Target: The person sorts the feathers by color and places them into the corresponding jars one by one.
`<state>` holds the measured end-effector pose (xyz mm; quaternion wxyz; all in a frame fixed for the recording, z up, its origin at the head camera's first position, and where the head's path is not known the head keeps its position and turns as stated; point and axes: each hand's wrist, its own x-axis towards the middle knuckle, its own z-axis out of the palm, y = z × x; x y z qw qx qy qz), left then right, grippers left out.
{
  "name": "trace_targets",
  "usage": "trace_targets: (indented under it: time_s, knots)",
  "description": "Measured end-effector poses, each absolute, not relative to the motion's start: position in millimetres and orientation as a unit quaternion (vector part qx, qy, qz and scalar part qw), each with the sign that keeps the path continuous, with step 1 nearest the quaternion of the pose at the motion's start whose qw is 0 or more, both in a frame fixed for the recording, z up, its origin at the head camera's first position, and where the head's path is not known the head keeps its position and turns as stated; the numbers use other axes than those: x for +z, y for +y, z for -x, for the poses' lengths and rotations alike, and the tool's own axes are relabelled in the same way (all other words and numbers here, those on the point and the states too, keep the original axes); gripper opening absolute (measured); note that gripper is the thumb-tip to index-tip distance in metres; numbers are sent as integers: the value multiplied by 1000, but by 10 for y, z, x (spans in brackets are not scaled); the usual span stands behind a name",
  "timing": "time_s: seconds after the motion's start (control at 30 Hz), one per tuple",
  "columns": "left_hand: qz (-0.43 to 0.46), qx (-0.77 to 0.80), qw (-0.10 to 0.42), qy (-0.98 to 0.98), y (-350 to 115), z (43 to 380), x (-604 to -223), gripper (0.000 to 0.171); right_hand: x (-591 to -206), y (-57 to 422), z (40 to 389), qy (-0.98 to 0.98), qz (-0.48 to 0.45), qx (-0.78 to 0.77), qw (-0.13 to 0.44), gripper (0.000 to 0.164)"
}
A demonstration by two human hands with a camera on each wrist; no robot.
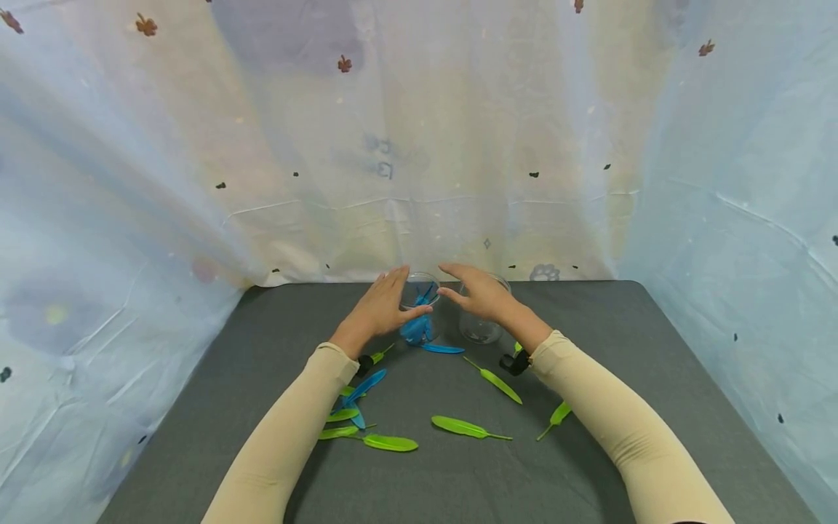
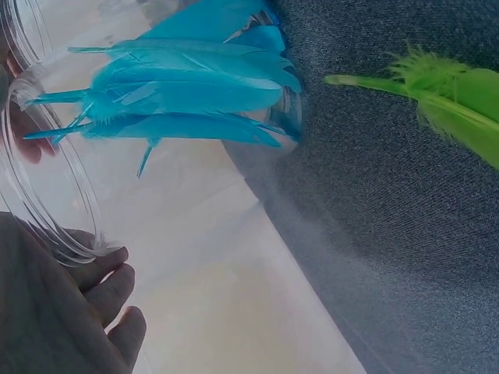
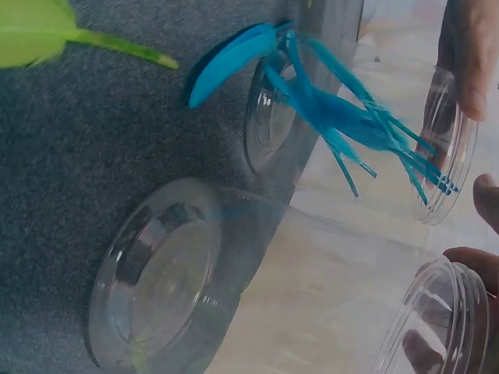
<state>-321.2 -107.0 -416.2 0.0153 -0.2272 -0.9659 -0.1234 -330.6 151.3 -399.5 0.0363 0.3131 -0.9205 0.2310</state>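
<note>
On the grey table [image 1: 596,327], your left hand [image 1: 378,307] and right hand [image 1: 487,296], fingers loosely straight, surround the rims of the left jar [image 2: 70,179] and right jar [image 1: 481,329]; contact is unclear. You seem to be steadying them; next calls for keeping both upright. The left holds blue feathers [image 2: 187,97], the right looks empty; green feathers [image 1: 458,426] lie loose.

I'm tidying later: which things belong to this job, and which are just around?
Likely the job:
clear round plastic jar
slender blue feathers, some inside it
second clear plastic jar
slender green feathers

Probably just around:
dark grey table
pale patterned curtain
</note>
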Motion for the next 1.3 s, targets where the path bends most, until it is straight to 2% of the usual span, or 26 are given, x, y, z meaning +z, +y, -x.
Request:
trace_targets:
  time_s: [0.37, 0.63, 0.87, 1.3]
  knots:
    - [230, -146, 6, -962, -1097, 3232, -4181, 107, -4001, 1518, 3291, -928, -330, 171, 2, 77]
    - [236, -164, 1, -958, -1113, 3259, -4198, 106, -4009, 1495, 3290, -928, -351, 125, 0, 78]
    - [235, -199, -17, -951, -1122, 3238, -4183, 98, -3995, 1478, 3260, -931, -347, 115, -10, 80]
    - [243, -266, -34, -932, -1175, 3244, -4176, 97, -3983, 1447, 3260, -937, -334, 99, -8, 83]
